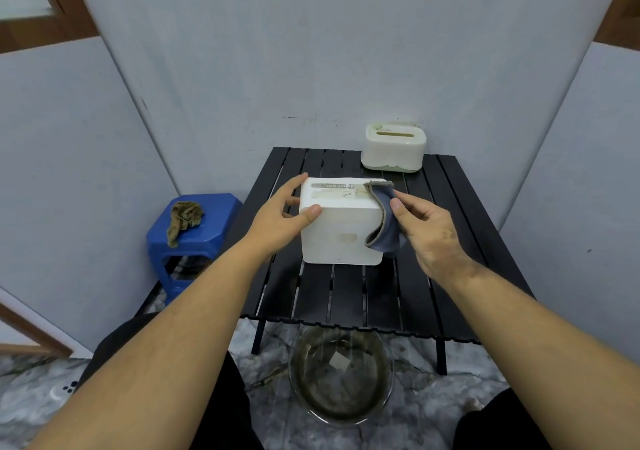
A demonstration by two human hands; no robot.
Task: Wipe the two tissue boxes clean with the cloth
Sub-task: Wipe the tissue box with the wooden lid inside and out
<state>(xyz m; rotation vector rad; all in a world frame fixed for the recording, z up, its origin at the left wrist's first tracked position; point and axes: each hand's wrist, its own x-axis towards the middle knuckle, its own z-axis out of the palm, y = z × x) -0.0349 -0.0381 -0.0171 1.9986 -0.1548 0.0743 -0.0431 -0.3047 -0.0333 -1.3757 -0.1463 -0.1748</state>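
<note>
Head view: the white box (341, 227) is standing on the table (349, 297), and a hard wipe could be tipping it if the left hand (284, 217) loosens. That hand is gripping the box's left side. The right hand (427, 227) is pinching the cloth (384, 217) against its right corner. Box 2 (394, 148) is waiting at the back, untouched.

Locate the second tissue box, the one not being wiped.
The green-based tissue box sits at the table's far right corner by the wall, beyond the white box held in both hands.
</note>
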